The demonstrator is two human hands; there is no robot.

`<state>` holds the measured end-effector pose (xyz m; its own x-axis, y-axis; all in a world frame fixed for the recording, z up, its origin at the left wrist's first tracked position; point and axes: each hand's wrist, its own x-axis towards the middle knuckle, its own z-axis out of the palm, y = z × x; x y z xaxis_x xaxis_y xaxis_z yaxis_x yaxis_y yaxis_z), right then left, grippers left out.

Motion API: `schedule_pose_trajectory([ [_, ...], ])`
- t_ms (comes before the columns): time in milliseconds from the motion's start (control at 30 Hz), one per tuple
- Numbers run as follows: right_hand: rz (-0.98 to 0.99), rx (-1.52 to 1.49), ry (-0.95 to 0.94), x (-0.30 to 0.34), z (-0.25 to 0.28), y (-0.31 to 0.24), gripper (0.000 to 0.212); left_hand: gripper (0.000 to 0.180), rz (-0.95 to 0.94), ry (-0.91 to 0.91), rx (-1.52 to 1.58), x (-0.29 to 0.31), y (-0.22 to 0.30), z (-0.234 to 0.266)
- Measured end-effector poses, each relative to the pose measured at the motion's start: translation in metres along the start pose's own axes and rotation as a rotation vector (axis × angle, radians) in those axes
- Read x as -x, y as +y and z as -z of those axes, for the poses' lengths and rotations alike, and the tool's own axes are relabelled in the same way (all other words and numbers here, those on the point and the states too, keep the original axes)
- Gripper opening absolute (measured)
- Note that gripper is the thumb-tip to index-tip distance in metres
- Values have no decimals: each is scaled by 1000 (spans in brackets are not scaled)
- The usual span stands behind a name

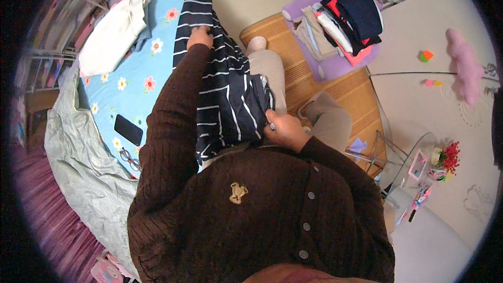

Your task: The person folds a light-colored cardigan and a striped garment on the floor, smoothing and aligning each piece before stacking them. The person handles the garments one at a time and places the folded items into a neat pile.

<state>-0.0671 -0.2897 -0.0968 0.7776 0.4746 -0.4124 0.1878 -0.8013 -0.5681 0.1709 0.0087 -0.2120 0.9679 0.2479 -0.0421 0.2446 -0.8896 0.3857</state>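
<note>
A black garment with white stripes (pixel 225 91) lies along the bed's edge and over my lap, its lower part rumpled; its exact kind is unclear. My left hand (pixel 200 36) rests on its far part with the fingers stretched out over the cloth. At the garment's near right edge, my right hand (pixel 285 130) is closed, pinching the fabric between thumb and fingers.
On the blue flowered bed sheet (pixel 133 63) lie a white folded garment (pixel 112 36), a black phone (pixel 128 130) and glasses (pixel 128 158). A purple cushion (pixel 335 73) on the wooden floor mat (pixel 267 26) bears stacked clothes (pixel 346 21). A glass table (pixel 419 147) stands right.
</note>
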Motion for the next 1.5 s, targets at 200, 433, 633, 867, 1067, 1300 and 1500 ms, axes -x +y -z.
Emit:
schedule_pose_trajectory([
  [200,35,-64,40,-4,3,2,25,22,234,-192,1075,-35,-54,18],
  [433,38,-58,7,-8,6,3,24,7,784,-273,1478,-7,-110,14],
  [633,19,-28,-82,-11,9,1,28,11,-55,346,469,-12,-56,17],
  [867,23,-39,-83,-11,12,2,28,28,-50,79,-90,-30,17,18],
  [1067,41,-99,40,-11,5,2,25,27,-97,-36,-45,-58,14,37],
  [1300,38,-86,2,-12,7,4,25,24,1,-287,880,-82,74,50],
  [1500,15,-86,13,-9,11,-1,26,17,195,-522,1015,-61,82,-6],
])
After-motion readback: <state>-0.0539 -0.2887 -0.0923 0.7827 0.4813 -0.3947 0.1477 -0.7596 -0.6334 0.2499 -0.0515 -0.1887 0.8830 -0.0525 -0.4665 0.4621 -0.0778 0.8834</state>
